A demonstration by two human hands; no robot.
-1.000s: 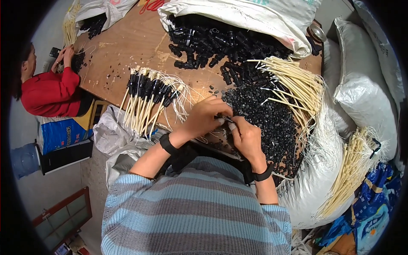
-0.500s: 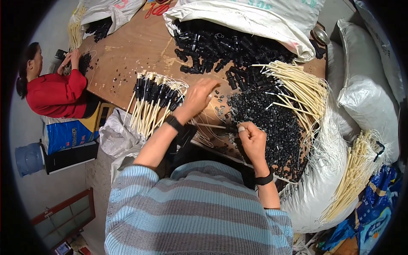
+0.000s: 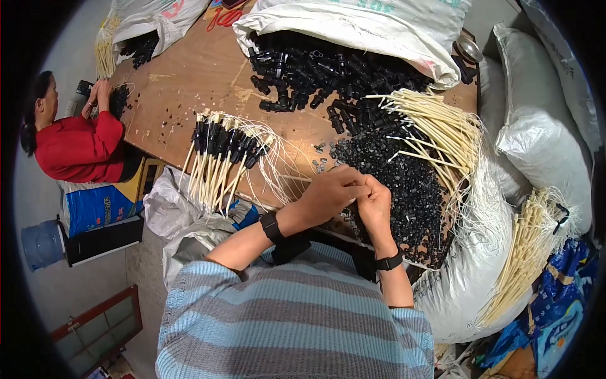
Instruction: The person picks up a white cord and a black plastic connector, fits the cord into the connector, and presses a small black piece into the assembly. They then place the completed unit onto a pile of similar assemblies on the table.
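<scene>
My left hand (image 3: 325, 194) and my right hand (image 3: 374, 203) meet over the table's near edge, both closed in pinches, fingertips together. A cream-coloured stick (image 3: 294, 178) runs in from the left and disappears behind my left hand. What lies between the fingertips is hidden. Left of my hands lies a bundle of cream sticks (image 3: 211, 174) topped with black fittings (image 3: 221, 140), thin white cords (image 3: 268, 165) trailing off it. Right beside my right hand spreads a heap of small black parts (image 3: 410, 196). More bare cream sticks (image 3: 435, 126) with white cords rest on that heap.
Larger black fittings (image 3: 341, 69) spill from a white woven sack (image 3: 366, 28) at the far side. Stuffed sacks (image 3: 536, 114) stand along the right. Another person in a red top (image 3: 79, 145) works at the table's left end. A metal bowl (image 3: 468, 48) sits at the far right corner.
My left hand has come from above the bundle, right and nearer, to meet my right hand, its fingers closing. My right hand stays almost in place. The view has shifted slightly.
</scene>
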